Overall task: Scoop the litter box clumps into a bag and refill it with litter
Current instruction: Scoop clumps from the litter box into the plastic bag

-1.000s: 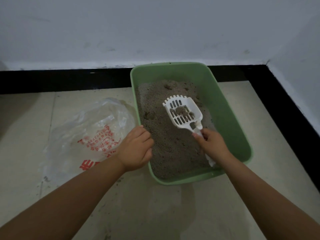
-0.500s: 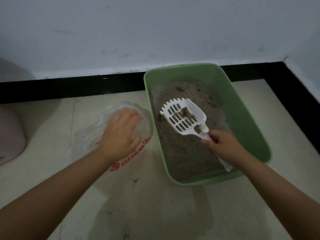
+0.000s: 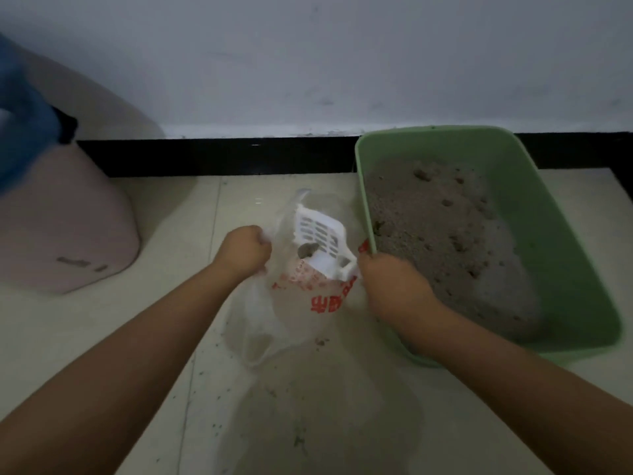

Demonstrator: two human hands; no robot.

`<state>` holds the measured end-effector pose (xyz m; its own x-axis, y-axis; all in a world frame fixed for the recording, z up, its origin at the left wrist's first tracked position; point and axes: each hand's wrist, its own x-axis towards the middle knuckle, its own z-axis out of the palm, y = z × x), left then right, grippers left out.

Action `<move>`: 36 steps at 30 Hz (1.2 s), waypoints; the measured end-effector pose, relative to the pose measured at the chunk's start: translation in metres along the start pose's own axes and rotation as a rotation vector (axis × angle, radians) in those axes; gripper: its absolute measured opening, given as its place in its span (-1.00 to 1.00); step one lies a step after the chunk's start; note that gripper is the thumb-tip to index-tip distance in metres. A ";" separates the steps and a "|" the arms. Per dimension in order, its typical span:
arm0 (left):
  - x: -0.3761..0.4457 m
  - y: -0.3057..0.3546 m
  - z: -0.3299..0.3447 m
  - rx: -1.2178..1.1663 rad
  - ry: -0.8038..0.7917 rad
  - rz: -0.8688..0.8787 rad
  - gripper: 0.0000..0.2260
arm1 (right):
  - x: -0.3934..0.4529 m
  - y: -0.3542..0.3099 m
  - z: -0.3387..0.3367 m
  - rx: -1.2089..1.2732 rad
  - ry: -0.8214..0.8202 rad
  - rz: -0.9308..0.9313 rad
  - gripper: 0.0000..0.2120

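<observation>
While both bare arms reach forward from the bottom corners, the left hand (image 3: 245, 253) is curled into a fist and pinches the edge of the clear plastic bag (image 3: 274, 310), holding it open. The right hand (image 3: 394, 286) is curled round the handle of the white scoop (image 3: 320, 234). The scoop sits inside the mouth of the bag, at 10 o'clock from the right hand, with its slotted end pointing away. A small brown clump (image 3: 307, 249) lies on the scoop near the handle. At 3 o'clock from the right hand, touching the wrist, is the green litter box (image 3: 561, 255), full of gray litter (image 3: 442, 234) with dents in it. At 9 o'clock from the left hand stands a pink bin (image 3: 65, 228). Bits of litter dot the pale floor (image 3: 308, 406).
</observation>
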<state>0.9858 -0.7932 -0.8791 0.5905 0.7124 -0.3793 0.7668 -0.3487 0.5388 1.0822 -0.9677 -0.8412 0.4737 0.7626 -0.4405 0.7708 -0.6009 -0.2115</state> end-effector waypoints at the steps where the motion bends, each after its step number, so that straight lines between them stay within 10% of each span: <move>1: -0.001 -0.001 0.001 -0.060 -0.015 -0.025 -0.87 | 0.002 -0.006 0.002 -0.072 0.010 -0.005 -0.75; 9: -0.001 -0.018 -0.001 -0.114 0.038 -0.051 -0.78 | 0.005 -0.008 0.011 -0.384 0.399 -0.067 -0.68; 23: 0.000 -0.013 -0.001 0.073 0.114 0.010 -0.88 | 0.000 0.022 0.016 -0.375 0.429 -0.108 -0.67; 30: -0.023 -0.009 0.005 0.262 0.186 0.687 -0.69 | -0.003 0.032 0.027 -0.449 0.497 -0.155 -0.66; 36: -0.021 -0.018 0.016 0.420 0.178 0.809 -0.65 | 0.002 0.029 0.025 -0.389 0.511 -0.109 -0.68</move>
<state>0.9633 -0.8116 -0.8928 0.9648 0.2267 0.1330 0.1869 -0.9476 0.2591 1.0948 -0.9900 -0.8702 0.4533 0.8895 0.0568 0.8782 -0.4566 0.1420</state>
